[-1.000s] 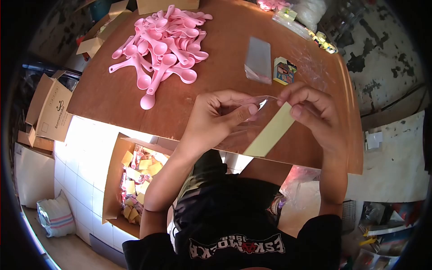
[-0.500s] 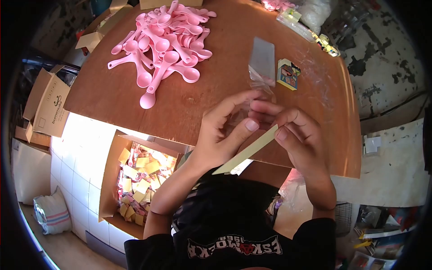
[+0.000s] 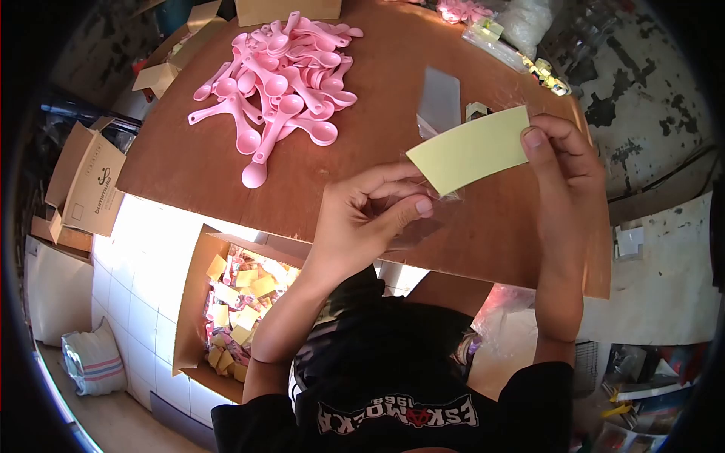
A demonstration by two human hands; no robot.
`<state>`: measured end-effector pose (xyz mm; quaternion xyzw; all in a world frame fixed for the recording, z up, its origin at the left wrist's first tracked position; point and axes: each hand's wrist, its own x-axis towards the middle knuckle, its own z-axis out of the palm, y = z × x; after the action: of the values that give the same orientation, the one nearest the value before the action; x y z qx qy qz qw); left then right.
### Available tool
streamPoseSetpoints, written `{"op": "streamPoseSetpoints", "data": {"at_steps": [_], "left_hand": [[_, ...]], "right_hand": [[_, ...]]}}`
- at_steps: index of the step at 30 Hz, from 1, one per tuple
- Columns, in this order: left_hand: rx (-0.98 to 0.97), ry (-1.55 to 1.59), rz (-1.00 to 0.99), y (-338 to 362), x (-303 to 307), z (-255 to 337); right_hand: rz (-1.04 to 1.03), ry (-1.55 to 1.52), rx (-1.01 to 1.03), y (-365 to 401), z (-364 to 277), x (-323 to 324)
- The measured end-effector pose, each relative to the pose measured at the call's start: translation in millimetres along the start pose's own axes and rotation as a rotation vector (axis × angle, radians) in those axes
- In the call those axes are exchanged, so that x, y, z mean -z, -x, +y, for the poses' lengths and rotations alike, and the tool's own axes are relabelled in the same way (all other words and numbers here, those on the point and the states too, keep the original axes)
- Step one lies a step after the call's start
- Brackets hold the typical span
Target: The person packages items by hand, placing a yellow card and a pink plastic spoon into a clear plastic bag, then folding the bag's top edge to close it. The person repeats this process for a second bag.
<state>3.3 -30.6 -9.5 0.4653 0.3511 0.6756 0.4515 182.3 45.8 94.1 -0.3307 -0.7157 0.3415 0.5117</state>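
My right hand [image 3: 563,155] pinches a pale yellow card [image 3: 476,151] at its right end, between thumb and fingers. The card is raised over the table, slightly curved, with its plain face toward me. My left hand [image 3: 370,219] is closed on a clear plastic bag [image 3: 419,235], which shows faintly around the fingertips and partly behind the card. Behind the card lie a stack of clear plastic bags [image 3: 439,102] and a small stack of printed cards [image 3: 476,111], mostly covered. To the left is a heap of pink measuring spoons [image 3: 283,83].
Below the brown table [image 3: 219,185] on the left stands an open carton [image 3: 189,302] filled with packed spoons and yellow cards. Another carton [image 3: 94,177] stands farther left. A bulging plastic sack [image 3: 529,26] and more pink pieces [image 3: 461,10] sit at the far right.
My right hand has moved right and up, lifting the card away from my left hand and turning its yellow face toward me. My left hand has shifted slightly left.
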Motion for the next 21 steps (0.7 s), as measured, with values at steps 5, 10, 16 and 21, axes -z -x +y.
{"op": "streamPoseSetpoints", "data": {"at_steps": [5,10,16,21], "left_hand": [[0.134,-0.04,-0.095,3,-3,8],[0.113,-0.015,-0.092,11,-14,11],[-0.092,-0.247,-0.025,24,-22,1],[-0.37,-0.42,0.058,26,-29,2]], "right_hand": [[-0.227,0.092,0.031,7,8,2],[-0.399,0.206,0.096,14,5,5],[-0.733,0.149,0.119,22,5,4],[-0.894,0.077,-0.327,21,-6,3]]}}
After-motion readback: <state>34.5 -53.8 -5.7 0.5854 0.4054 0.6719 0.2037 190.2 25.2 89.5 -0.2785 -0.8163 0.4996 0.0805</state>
